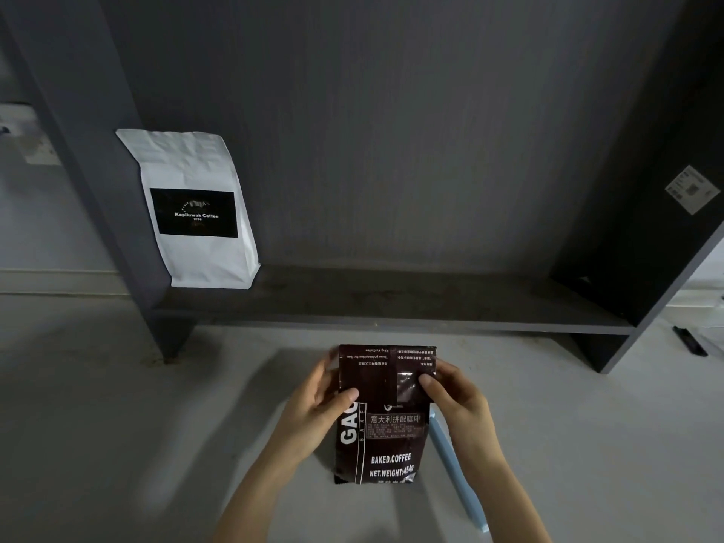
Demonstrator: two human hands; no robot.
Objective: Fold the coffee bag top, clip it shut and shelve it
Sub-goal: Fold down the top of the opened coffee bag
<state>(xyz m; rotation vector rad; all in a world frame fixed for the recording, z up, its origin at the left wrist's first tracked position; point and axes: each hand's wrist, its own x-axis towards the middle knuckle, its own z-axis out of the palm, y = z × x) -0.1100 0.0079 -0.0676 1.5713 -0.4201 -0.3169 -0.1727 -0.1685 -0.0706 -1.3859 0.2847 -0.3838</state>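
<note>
While both hands work at its upper part, the dark brown coffee bag [382, 433] lies flat on the pale grey table [117, 425], printed face up, just in front of the dark shelf unit [391, 303]. Its top is folded down over the front, so the flap shows small upside-down print and a glossy patch. The left hand [313, 409] grips the bag's left edge at the fold — thumb pressed on the front face, the other fingers curled behind the edge. The right hand [456, 393] pinches the folded flap at its right side, thumb on top near the glossy patch, fingers wrapped round the far edge; both hands are closed on the bag, none of the fingers spread.

A long light-blue clip [456, 472] lies on the table just to the right of the bag, partly under the right wrist, untouched by either hand. On the shelf board, at its left end, stands a white coffee bag [196, 213] with a black label, upright and leaning slightly against the side panel. The rest of the shelf board to its right is bare — a white sticker [691, 188] sits on the right side panel.
</note>
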